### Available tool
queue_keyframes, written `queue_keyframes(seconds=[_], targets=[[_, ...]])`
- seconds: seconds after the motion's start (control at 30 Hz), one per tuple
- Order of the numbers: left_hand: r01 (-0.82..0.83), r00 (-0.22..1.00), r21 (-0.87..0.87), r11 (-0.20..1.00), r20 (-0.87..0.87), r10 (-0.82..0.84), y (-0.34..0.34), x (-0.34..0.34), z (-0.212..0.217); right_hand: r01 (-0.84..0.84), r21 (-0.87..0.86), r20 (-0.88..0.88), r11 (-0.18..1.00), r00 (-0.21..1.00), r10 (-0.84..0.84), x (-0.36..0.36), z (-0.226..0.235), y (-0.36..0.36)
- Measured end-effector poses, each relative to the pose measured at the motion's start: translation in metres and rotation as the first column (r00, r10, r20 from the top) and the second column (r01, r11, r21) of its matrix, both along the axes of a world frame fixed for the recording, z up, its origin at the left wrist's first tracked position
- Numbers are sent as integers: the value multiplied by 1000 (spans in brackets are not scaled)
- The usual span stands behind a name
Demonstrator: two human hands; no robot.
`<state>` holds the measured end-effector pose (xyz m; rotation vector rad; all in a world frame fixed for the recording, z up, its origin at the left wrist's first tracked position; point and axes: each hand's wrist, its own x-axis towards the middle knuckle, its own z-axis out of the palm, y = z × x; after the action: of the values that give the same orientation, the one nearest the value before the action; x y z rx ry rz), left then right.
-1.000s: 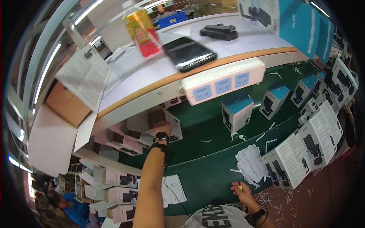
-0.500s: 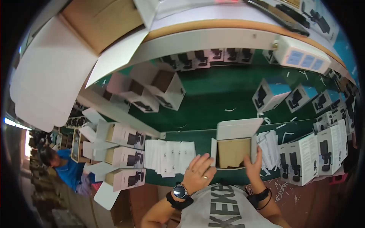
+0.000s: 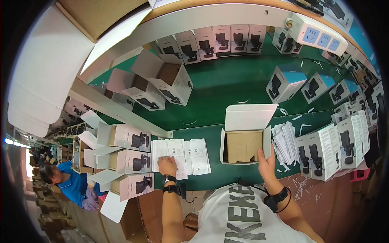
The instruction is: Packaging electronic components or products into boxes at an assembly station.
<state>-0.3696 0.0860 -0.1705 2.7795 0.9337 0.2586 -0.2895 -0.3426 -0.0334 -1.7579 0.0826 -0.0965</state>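
My left hand [image 3: 167, 166] rests on the spread stacks of white folded leaflets [image 3: 198, 152], its fingers curled together on the papers at the left side. How many sheets are between the fingertips is hidden. In front of me stands an open white box [image 3: 249, 117] with its lid flap raised and a brown cardboard insert [image 3: 244, 146] inside. My right hand [image 3: 267, 167] grips the box's near right edge, thumb up along the rim and the other fingers mostly hidden outside it.
Open white boxes [image 3: 135, 160] lie stacked on the left. Thin white paper packets [image 3: 285, 141] are heaped right of the box, beside closed printed boxes [image 3: 320, 156]. A power strip [image 3: 318, 33] hangs under the shelf. A person in blue [image 3: 72, 182] sits far left.
My left hand has moved left from the box's near left side onto the leaflets. My right hand stays at the box's right side. The view has shifted.
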Motion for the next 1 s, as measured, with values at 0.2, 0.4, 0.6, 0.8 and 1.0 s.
queue_keyframes(seconds=[0.2, 0.4, 0.6, 0.8, 1.0], targets=[[-70, 995, -259, 963, 47, 86, -4, 3, 19, -30, -142, 49, 989, 998, 37, -16, 5, -16], [-29, 958, -52, 998, 282, 43, 23, -10, 6, -85, -109, -21, 990, 996, 84, -14, 14, -9], [525, 456, -671, 524, 742, 492, -99, 1, 190, -77, -48, -53, 996, 996, 75, -15, 2, -18], [747, 554, -119, 654, 655, -514, -186, 9, 209, -83, -39, -76, 996, 994, 79, -17, 8, -16], [660, 476, -49, 750, 799, -366, -201, 46, 175, -257, -148, -279, 955, 937, 209, -25, 43, -34]])
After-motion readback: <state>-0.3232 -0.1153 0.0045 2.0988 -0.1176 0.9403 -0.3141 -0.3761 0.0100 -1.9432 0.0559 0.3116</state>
